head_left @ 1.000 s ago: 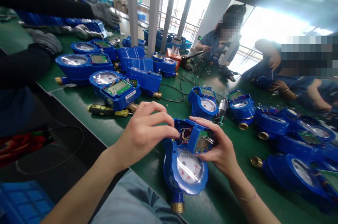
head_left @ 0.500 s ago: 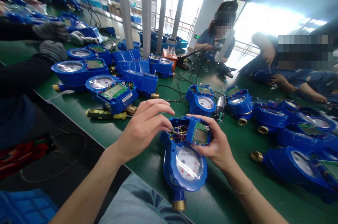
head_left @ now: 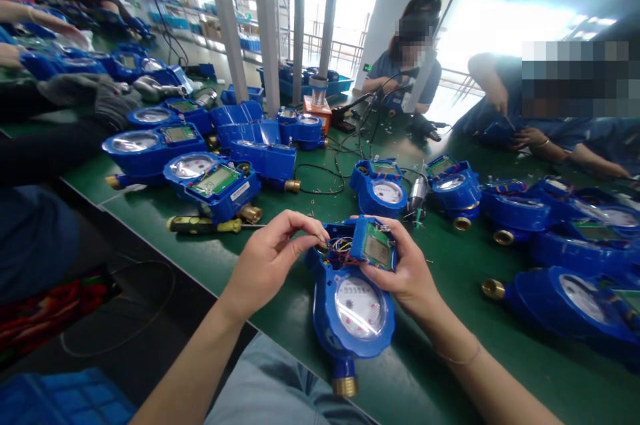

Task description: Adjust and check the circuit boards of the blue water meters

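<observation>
A blue water meter (head_left: 327, 318) lies in front of me at the table edge, its round dial facing up and its brass threaded end toward me. The electronics compartment at its far side is uncovered, and thin coloured wires (head_left: 341, 248) show inside. My right hand (head_left: 407, 261) grips the blue display module (head_left: 377, 246), tilted up over the right part of that compartment. At the compartment's left edge, my left hand (head_left: 273, 261) is closed in a pinch of thumb and forefinger beside the wires. What lies between those fingertips is too small to make out.
Several blue meters stand left, such as one meter (head_left: 213, 181), and more line the right, including a near meter (head_left: 555, 301). A yellow-black screwdriver (head_left: 205, 225) lies left. An electric screwdriver (head_left: 417, 195) stands beyond my hands. Gloved co-worker hands (head_left: 113, 98) are left; other people sit opposite.
My left hand has closed from spread, curved fingers into a pinch at the wires. My right hand keeps its hold on the display module. The co-worker's gloved hands at left have shifted.
</observation>
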